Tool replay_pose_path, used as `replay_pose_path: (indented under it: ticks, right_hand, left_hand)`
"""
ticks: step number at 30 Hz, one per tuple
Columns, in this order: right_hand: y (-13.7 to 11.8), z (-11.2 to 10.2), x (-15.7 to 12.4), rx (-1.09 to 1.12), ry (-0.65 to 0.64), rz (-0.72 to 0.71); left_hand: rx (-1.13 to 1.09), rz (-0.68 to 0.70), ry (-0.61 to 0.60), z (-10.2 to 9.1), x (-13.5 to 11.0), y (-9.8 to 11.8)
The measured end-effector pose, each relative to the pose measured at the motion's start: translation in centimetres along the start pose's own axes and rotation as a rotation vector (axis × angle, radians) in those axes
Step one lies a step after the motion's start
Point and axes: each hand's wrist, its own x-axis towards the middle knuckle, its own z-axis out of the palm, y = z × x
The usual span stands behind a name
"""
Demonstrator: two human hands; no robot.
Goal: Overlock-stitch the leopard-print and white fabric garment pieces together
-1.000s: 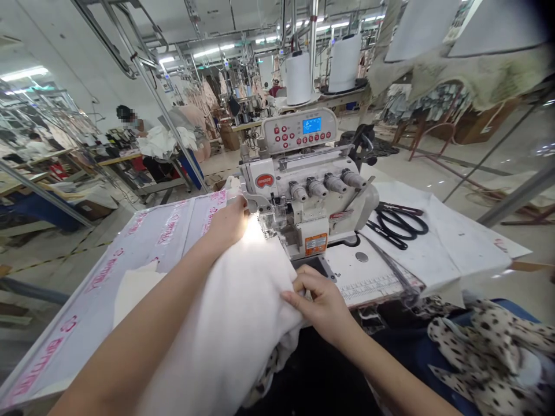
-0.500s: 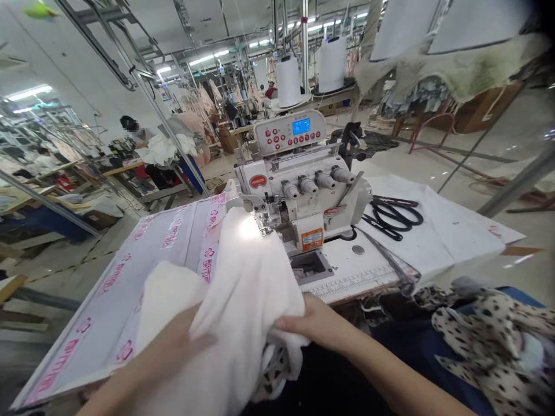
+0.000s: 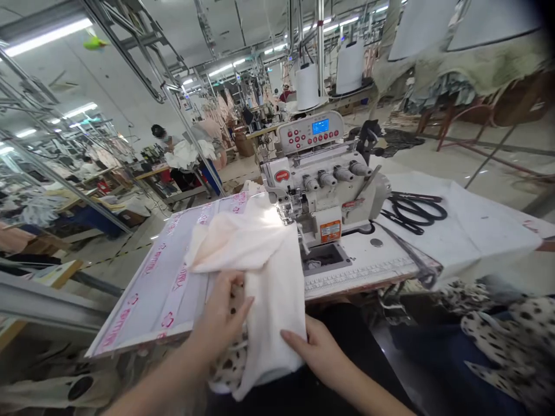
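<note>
White cloth [image 3: 277,294] hangs from under the lit presser foot of an overlock sewing machine [image 3: 321,185] down over the table's front edge. One flap [image 3: 229,240] of it lies folded out to the left. My left hand [image 3: 225,312] is at the flap's lower edge, its fingers curled at the cloth and its thumb on the hanging part. My right hand [image 3: 323,349] grips the cloth's right edge, thumb on top and fingers behind. Black-spotted fabric [image 3: 229,370] shows beneath the white cloth, below my left hand.
A printed plastic-covered tabletop [image 3: 147,289] extends left of the machine. Black cord loops [image 3: 416,211] lie on the right. White thread cones [image 3: 307,86] stand behind. Spotted fabric [image 3: 498,341] is heaped at the lower right. A person [image 3: 162,136] works in the background.
The cloth's left part has been folded outward onto the table beside the machine. My left hand has moved up and right; my right hand keeps its grip. The view has shifted left.
</note>
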Motion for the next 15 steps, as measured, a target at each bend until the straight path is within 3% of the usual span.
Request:
replay_pose_path:
  ticks: [3, 6, 8, 11, 14, 15]
  right_hand:
    - [0.4, -0.6, -0.9, -0.007, 0.147, -0.095]
    - [0.5, -0.4, -1.3, -0.005, 0.204, -0.111]
    - [0.7, -0.2, -1.5, -0.105, 0.236, -0.137]
    - [0.9, -0.3, -1.6, -0.306, 0.248, -0.199]
    - [0.7, -0.7, -1.5, -0.39, 0.225, -0.224]
    - [0.6, -0.8, -1.4, -0.393, 0.223, -0.217]
  left_hand:
    - [0.005, -0.09, 0.199, 2.1, -1.3, -2.9]
    - [0.101, -0.115, 0.288, 1.7, 1.4, -6.7]
    - [0.094, -0.108, 0.221, 1.0, 3.5, -8.5]
    - [0.043, -0.12, 0.078, -1.2, 5.4, -9.4]
    - [-0.018, -0.139, -0.095, -5.6, 6.4, -9.1]
    - [-0.041, -0.159, -0.206, -7.5, 6.8, -8.9]
